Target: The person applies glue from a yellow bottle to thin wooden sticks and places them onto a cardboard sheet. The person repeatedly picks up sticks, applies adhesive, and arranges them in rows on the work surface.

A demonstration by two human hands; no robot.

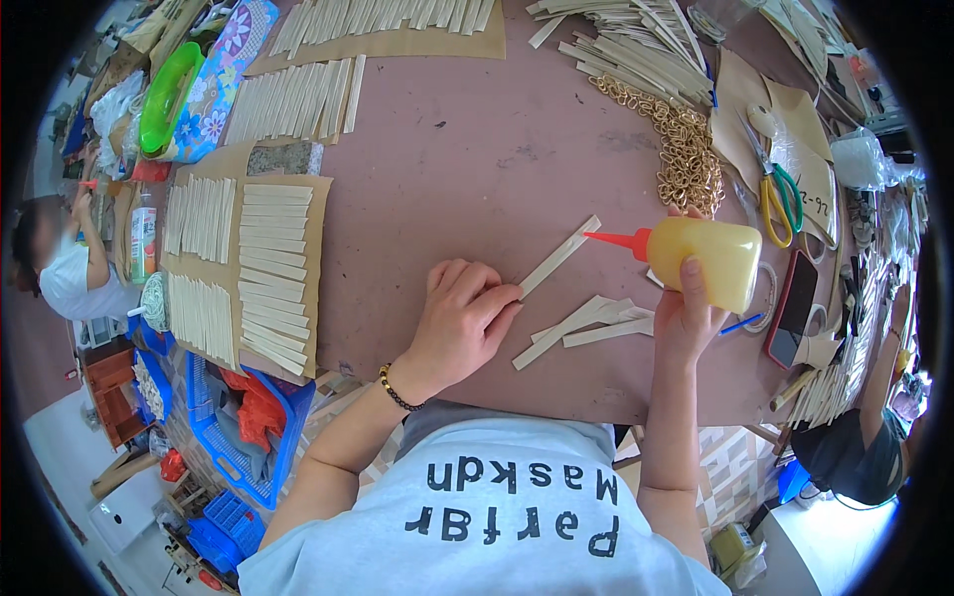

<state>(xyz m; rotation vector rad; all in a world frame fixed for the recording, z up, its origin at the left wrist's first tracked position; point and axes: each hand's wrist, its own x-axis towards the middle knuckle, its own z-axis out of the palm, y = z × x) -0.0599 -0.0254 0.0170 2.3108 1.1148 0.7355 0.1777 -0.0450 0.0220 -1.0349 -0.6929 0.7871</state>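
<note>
My right hand is closed round a squeeze bottle of yellowish liquid, likely glue, tilted on its side. Its red nozzle points left, with the tip at the upper part of a narrow cream strip. Between thumb and fingertips, my left hand pinches the lower end of that strip against the table. Several loose cream strips lie just below, between my two hands. A beaded bracelet circles my left wrist.
Rows of strips lie on brown boards at left and far left. Gold chain, scissors, a phone and strip piles sit at right. A blue basket stands lower left. Other people are at both sides.
</note>
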